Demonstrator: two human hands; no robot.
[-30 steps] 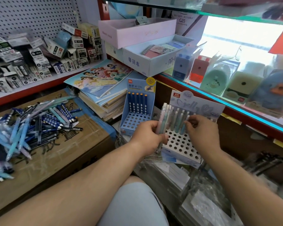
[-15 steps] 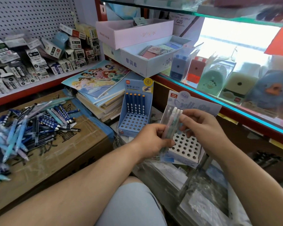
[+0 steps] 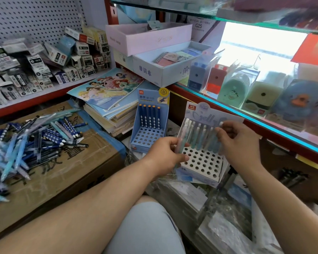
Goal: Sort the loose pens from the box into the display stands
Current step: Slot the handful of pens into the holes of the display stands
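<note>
Head view, that's all we get: left hand [image 3: 164, 156] has its fingers curled round a small bunch of pastel pens [image 3: 182, 140] at the left edge of the white display stand [image 3: 200, 164]. Right hand [image 3: 240, 145] is pinching one pastel pen [image 3: 221, 124], held upright at the right end of that stand's far row, next to the ones already standing there. Just left sits the blue display stand [image 3: 147, 136] with five dark blue pens [image 3: 150, 116] in its far row. Pile of loose pens [image 3: 35, 142] lies on the cardboard box [image 3: 66, 173], well off to the left.
</note>
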